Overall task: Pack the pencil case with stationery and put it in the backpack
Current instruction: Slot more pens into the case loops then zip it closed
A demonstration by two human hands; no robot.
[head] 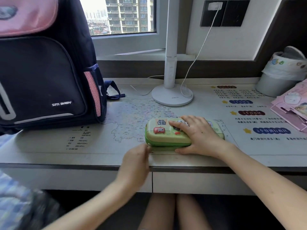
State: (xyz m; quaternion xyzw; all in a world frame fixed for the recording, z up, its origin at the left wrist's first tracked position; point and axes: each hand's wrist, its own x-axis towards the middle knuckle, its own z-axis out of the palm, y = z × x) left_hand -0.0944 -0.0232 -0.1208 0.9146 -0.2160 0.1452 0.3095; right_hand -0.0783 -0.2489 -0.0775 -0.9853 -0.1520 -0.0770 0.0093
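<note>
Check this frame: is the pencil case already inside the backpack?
No, the pencil case lies on the desk under the right hand, beside the backpack.

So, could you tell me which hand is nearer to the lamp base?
The right hand. It lies on the green pencil case, directly in front of the lamp base; the left hand is lower, at the case's near-left corner by the desk edge.

Single head view, close, facing forward-down over desk (49,156) toward window (123,15).

Fig. 1 | I am viewing two bare forearms, no sleeves showing | left hand (135,161) and right hand (198,134) are wearing no rings, watch or gloves | bare knees are showing below.
</note>
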